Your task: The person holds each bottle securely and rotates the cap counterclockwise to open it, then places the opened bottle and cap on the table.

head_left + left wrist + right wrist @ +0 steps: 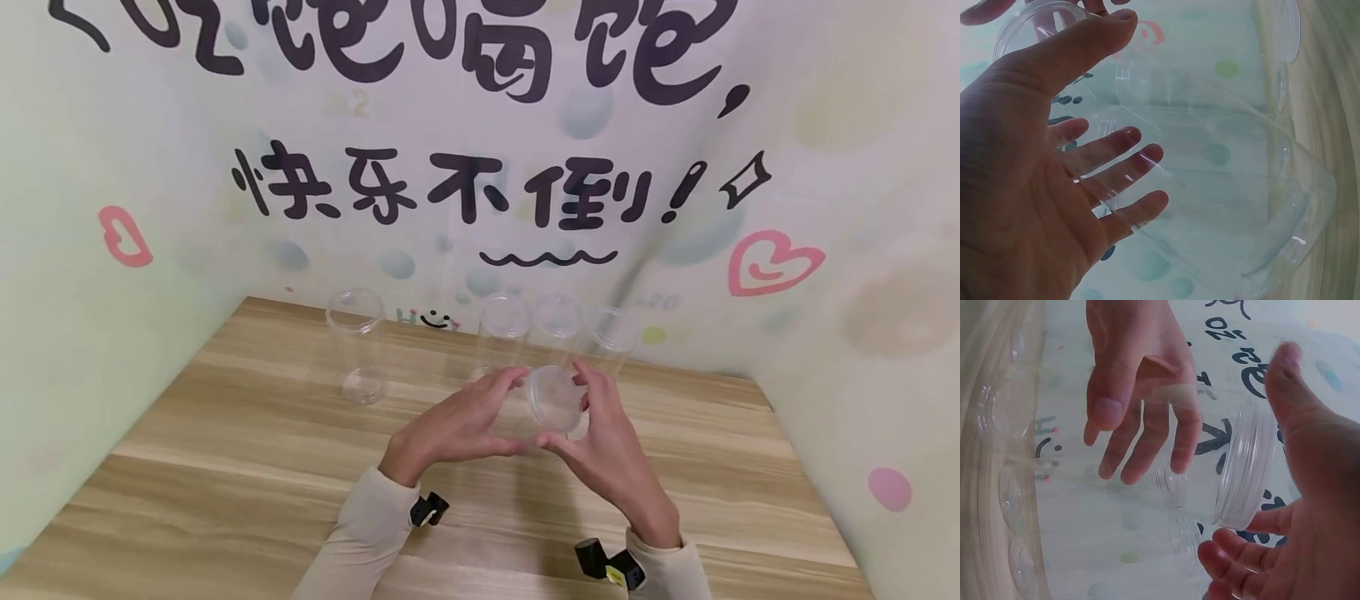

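A tall clear plastic cup with a ridged rim is between the two hands in the head view; whether a lid covers it I cannot tell. My right hand holds it near the rim, thumb in front and fingers at the far side. Seen from the right wrist, the fingers touch the lower edge of the ridged rim. On the other side is my left hand, thumb straight and fingers spread loosely. From the left wrist, the transparent cup body overlaps those fingers; contact is unclear.
Three more clear cups stand close together at the back wall. A single cup stands further left. A wooden table carries them, with printed walls behind and on both sides.
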Tool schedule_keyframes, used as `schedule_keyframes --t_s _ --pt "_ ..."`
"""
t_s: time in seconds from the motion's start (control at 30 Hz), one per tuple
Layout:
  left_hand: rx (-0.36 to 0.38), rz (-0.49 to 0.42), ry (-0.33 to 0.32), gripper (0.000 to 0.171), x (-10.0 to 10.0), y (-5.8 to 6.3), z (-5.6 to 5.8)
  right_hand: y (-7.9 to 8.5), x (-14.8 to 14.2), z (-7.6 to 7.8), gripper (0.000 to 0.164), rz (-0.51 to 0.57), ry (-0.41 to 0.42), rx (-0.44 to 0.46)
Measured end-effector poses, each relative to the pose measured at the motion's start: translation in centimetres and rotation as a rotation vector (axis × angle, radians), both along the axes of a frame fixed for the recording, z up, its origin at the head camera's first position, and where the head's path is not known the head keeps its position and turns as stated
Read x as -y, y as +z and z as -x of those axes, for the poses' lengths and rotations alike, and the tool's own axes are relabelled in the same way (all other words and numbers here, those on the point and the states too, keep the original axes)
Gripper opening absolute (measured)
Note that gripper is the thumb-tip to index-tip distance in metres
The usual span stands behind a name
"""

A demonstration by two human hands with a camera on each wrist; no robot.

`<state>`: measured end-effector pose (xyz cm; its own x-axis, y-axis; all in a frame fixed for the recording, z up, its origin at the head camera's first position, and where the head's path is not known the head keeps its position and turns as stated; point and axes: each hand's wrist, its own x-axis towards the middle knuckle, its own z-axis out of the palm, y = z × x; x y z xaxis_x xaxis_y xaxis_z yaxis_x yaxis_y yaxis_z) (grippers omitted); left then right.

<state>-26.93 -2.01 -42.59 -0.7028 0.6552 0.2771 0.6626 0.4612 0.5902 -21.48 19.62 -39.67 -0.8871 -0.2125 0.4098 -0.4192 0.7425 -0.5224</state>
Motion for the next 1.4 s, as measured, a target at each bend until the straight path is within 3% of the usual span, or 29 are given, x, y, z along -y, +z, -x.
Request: schedule_keyframes --t_s 0.27,0.43,0.57,0.9,1.4 --pt "0.026 0.013 -0.027 0.087 -0.5 -0.2 0.0 -0.1 0.8 -0.5 0.068 -0.041 -0.118 0.014" --pt "0.018 0.053 -0.021 0.089 -0.5 -0.1 -0.1 -0.1 1.0 -0.3 0.066 -0.123 -0.199 -0.018" --pt "0.000 0.078 -0.025 0.090 -0.4 0.0 -0.1 -0.1 1.0 -0.3 0.070 -0.144 -0.209 0.031" --pt "-0.044 0.108 -0.017 0.091 -0.4 0.0 -0.1 0.0 0.5 -0.2 0.075 -0.112 -0.115 0.108" --pt "-0.026 0.119 -0.023 0.092 -0.4 -0.1 -0.1 0.5 -0.9 -0.3 0.077 -0.033 0.042 0.144"
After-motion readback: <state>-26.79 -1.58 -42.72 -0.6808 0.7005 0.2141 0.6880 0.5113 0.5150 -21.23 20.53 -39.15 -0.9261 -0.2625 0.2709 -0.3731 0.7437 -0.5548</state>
